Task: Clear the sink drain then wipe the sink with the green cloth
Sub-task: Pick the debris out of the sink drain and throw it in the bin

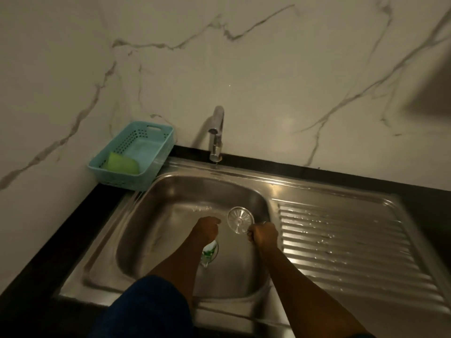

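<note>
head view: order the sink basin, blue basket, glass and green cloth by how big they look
1. sink basin
2. blue basket
3. glass and green cloth: they look about alike, and the glass is nearer the camera, so unranked

At lower centre, the right hand [263, 235] grips a glass [240, 219] over the sink [170, 191]; the left hand [206, 230] curls beside it. A green cloth [123, 163] lies in the basket [146, 128] at left.

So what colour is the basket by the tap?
Turquoise: the basket shows best in the head view.
</note>
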